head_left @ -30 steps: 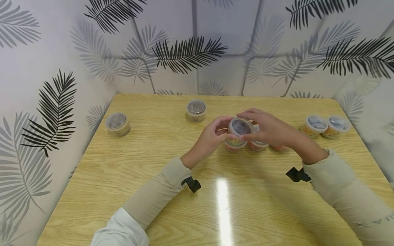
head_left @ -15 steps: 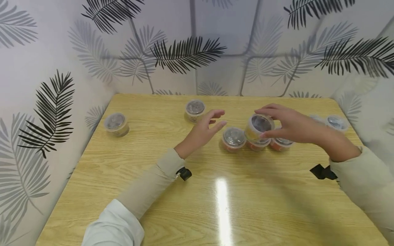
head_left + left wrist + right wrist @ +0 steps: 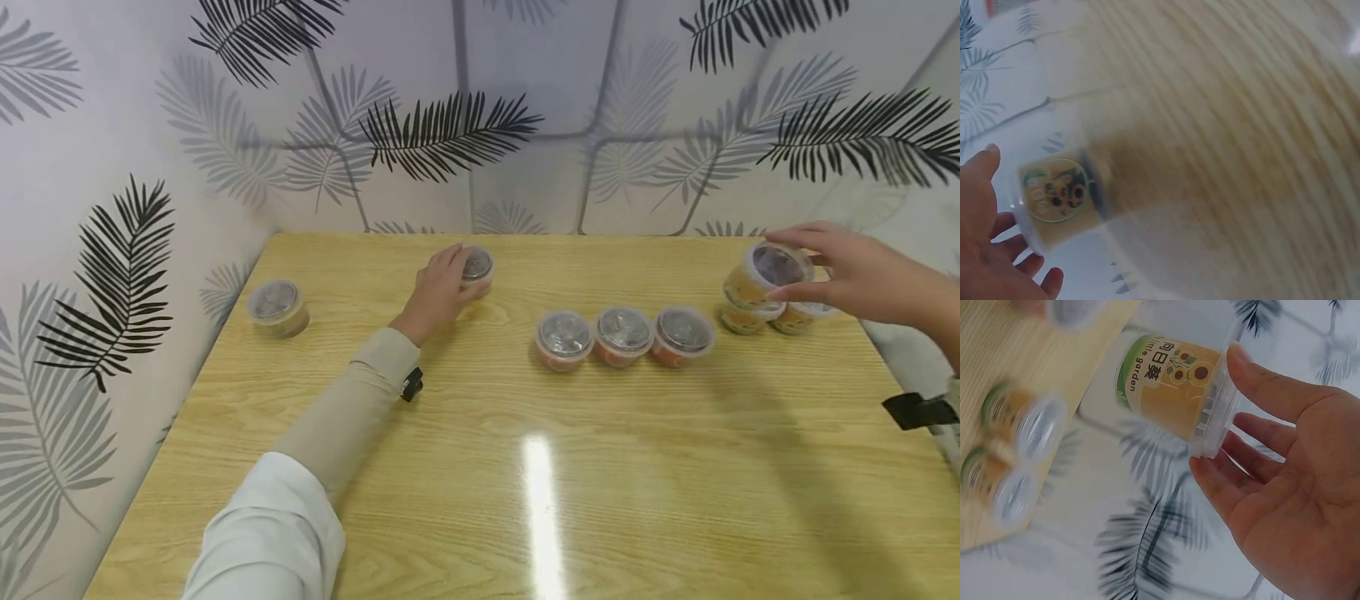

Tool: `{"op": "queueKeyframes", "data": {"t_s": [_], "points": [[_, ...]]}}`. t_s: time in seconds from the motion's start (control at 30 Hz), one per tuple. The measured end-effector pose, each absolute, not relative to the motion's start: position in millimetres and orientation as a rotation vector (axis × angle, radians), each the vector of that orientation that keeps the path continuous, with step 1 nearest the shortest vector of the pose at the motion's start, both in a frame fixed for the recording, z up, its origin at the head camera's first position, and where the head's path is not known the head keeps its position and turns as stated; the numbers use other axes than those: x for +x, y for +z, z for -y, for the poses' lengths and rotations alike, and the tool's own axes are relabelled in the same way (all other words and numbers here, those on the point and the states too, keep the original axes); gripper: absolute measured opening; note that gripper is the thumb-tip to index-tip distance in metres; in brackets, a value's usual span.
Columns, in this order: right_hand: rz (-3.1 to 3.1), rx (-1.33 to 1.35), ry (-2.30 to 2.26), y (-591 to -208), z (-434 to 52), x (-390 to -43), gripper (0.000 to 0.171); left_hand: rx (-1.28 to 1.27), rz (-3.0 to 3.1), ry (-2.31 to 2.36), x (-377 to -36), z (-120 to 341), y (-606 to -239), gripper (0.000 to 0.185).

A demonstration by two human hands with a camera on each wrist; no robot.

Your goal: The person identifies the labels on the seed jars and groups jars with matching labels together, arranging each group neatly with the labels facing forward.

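My right hand pinches a lidded plastic cup by its lid rim. The cup has a sunflower label reading "little garden" and is tilted in the right wrist view. In the head view it hangs over two similar yellow cups at the table's right. At the back middle, my left hand is around another lidded cup. In the left wrist view this cup bears a round cartoon label; the thumb stands apart from it and the other fingers lie at its lid side.
Three orange-red lidded cups stand in a row right of the middle. One more lidded cup is at the far left of the wooden table. A leaf-patterned curtain borders the table's back and sides.
My right hand has carried its cup from above the orange-red row to the right. The left hand has left that cup and moved leftward to the back-middle cup.
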State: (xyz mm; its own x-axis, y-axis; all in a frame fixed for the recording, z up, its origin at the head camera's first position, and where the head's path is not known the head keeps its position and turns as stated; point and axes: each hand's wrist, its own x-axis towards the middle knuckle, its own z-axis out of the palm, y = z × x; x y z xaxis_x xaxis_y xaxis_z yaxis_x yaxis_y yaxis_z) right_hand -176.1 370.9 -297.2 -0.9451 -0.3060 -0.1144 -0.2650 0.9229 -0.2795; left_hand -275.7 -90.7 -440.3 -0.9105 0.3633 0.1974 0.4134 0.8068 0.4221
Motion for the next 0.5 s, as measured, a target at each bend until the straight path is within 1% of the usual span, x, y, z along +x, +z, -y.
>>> {"op": "queueKeyframes", "data": {"t_s": [0.13,0.2,0.27,0.37,0.43,0.5], "points": [[-3.019,-0.357,-0.314,-326.0,-442.6,-201.6,0.093,-0.663,2.866,-0.618,-282.7,92.7,-447.5,0.065],[-3.061,-0.331,-0.307,-339.8,-477.8,-213.2,0.1,-0.68,2.839,-0.608,-285.0,93.8,-449.3,0.063],[-3.095,-0.291,-0.317,-349.4,-504.4,-220.5,0.103,-0.686,2.811,-0.608,-286.0,94.8,-449.4,0.06],[-3.148,-0.226,-0.325,-354.6,-524.4,-222.9,0.099,-0.691,2.779,-0.597,-286.3,96.3,-449.2,0.055],[-3.146,-0.184,-0.333,-350.8,-524.9,-219.4,0.091,-0.696,2.757,-0.57,-285.7,97.0,-449.2,0.053],[-3.129,-0.158,-0.3,-343.4,-518.8,-214.9,0.088,-0.697,2.741,-0.548,-285.0,97.6,-449.9,0.052]]}}
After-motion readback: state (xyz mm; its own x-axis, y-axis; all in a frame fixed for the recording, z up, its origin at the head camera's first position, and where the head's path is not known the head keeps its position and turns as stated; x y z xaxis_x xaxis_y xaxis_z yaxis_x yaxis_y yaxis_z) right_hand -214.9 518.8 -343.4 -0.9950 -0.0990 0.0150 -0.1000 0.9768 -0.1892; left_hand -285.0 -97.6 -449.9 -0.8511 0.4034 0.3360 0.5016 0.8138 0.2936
